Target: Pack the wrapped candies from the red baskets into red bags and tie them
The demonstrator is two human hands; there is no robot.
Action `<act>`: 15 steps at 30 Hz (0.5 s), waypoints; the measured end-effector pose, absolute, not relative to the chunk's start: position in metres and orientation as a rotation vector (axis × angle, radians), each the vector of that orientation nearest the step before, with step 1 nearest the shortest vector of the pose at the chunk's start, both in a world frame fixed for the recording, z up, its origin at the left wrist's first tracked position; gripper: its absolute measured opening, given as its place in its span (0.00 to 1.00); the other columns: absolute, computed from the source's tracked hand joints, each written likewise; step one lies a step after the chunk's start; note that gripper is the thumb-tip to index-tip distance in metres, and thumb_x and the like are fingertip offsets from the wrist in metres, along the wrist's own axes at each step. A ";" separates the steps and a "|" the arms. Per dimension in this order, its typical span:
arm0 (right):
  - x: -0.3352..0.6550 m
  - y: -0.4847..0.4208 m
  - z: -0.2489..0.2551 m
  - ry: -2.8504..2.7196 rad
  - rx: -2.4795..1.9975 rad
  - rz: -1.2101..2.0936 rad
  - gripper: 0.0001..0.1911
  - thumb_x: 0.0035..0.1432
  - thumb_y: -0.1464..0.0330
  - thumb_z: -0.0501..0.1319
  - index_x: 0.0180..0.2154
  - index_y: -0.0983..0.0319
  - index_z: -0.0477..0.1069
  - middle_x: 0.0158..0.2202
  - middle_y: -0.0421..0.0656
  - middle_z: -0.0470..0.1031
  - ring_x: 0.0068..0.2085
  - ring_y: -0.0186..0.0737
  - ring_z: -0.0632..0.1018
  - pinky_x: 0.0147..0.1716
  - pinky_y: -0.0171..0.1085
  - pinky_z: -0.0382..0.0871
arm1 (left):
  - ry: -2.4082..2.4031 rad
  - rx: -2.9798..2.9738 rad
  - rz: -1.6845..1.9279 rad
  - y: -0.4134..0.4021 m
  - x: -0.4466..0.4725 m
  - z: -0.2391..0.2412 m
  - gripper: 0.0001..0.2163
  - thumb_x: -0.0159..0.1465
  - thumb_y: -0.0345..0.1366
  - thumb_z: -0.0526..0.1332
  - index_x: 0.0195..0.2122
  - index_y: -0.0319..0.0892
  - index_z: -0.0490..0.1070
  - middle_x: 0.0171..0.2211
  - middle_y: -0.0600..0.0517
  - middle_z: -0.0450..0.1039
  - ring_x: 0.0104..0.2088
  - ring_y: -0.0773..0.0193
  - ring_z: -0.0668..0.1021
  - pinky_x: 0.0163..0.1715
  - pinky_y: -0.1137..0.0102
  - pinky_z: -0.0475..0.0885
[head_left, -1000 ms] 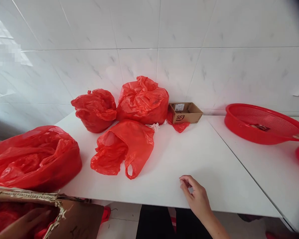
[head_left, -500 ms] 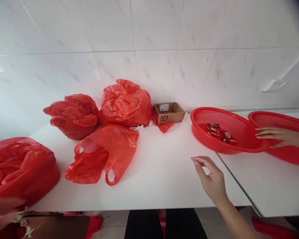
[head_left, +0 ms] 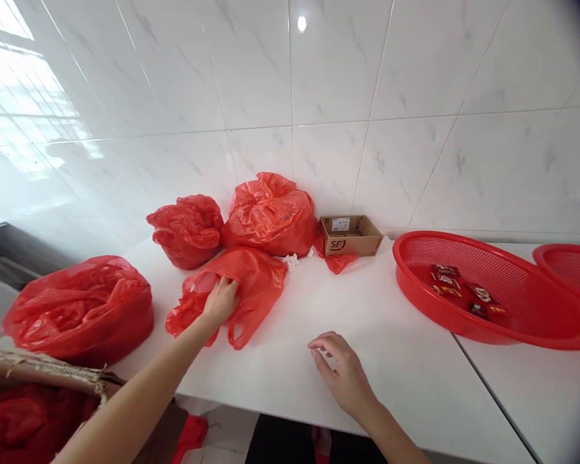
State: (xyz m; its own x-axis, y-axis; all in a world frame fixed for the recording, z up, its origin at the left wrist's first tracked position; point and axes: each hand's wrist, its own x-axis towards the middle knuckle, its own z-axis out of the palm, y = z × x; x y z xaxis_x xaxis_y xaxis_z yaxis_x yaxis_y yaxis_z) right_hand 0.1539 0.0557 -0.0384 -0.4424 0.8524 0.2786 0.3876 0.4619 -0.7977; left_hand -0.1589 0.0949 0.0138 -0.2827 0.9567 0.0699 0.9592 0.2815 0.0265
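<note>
Head view: my left hand (head_left: 223, 298) is reaching into the mouth of a red bag (head_left: 263, 277) lying on the white table (head_left: 287, 367); plastic is covering the fingertips, so I cannot tell whether they are gripping. My right hand (head_left: 341, 374) is hovering above the tabletop, thumb and fingers curling to a narrow gap. Marbled tiles (head_left: 333, 77) are glaring at left; a red basket (head_left: 536, 296) is resting at right.

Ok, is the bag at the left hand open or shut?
Open: the red bag gapes at its mouth, with the left hand there.
</note>
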 end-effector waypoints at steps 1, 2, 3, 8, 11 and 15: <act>0.148 0.056 -0.037 -2.049 -1.023 0.853 0.11 0.65 0.66 0.52 0.41 0.57 0.73 0.42 0.47 0.74 0.42 0.43 0.76 0.29 0.38 0.75 | -2.464 -1.836 -0.101 0.095 -0.155 0.014 0.15 0.66 0.39 0.61 0.53 0.40 0.69 0.55 0.44 0.69 0.51 0.54 0.74 0.49 0.53 0.72; 0.141 0.057 -0.035 -2.079 -1.013 0.824 0.11 0.65 0.66 0.53 0.44 0.57 0.73 0.44 0.47 0.74 0.43 0.44 0.76 0.32 0.40 0.76 | -2.449 -1.823 -0.102 0.093 -0.153 0.015 0.15 0.66 0.39 0.61 0.52 0.40 0.69 0.55 0.43 0.68 0.53 0.52 0.73 0.51 0.52 0.71; 0.134 0.057 -0.032 -2.115 -0.997 0.779 0.13 0.64 0.67 0.54 0.47 0.56 0.72 0.47 0.48 0.73 0.46 0.45 0.76 0.36 0.42 0.77 | -2.439 -1.817 -0.103 0.087 -0.151 0.017 0.15 0.65 0.37 0.62 0.52 0.39 0.70 0.55 0.43 0.68 0.54 0.51 0.72 0.52 0.51 0.69; 0.083 0.067 -0.024 -2.367 -0.868 0.572 0.28 0.60 0.66 0.59 0.62 0.50 0.63 0.68 0.49 0.53 0.67 0.59 0.57 0.60 0.57 0.60 | -2.458 -1.721 -0.180 0.034 -0.151 0.014 0.26 0.58 0.32 0.65 0.59 0.41 0.68 0.61 0.37 0.63 0.63 0.38 0.62 0.59 0.52 0.57; 0.046 0.089 -0.026 -2.469 -0.985 0.670 0.34 0.60 0.60 0.61 0.66 0.51 0.57 0.72 0.49 0.40 0.69 0.67 0.45 0.63 0.61 0.51 | -2.580 -1.584 -0.258 0.004 -0.156 0.003 0.23 0.56 0.30 0.64 0.55 0.41 0.72 0.51 0.35 0.75 0.56 0.39 0.71 0.55 0.49 0.60; 0.010 0.120 -0.034 -2.512 -1.103 0.825 0.35 0.63 0.60 0.58 0.67 0.62 0.55 0.71 0.56 0.44 0.70 0.63 0.48 0.64 0.56 0.48 | -2.690 -1.422 -0.493 -0.039 -0.160 0.002 0.12 0.63 0.35 0.56 0.42 0.43 0.77 0.42 0.43 0.80 0.48 0.45 0.77 0.50 0.54 0.67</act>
State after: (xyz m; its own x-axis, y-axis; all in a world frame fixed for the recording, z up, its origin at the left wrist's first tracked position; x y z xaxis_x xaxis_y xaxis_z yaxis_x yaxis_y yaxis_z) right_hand 0.0103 0.1202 -0.0337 -0.6711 0.7411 0.0222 0.5838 0.5466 -0.6004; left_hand -0.1600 -0.0386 0.0024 -0.5731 0.7950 0.1988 0.8138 0.5237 0.2519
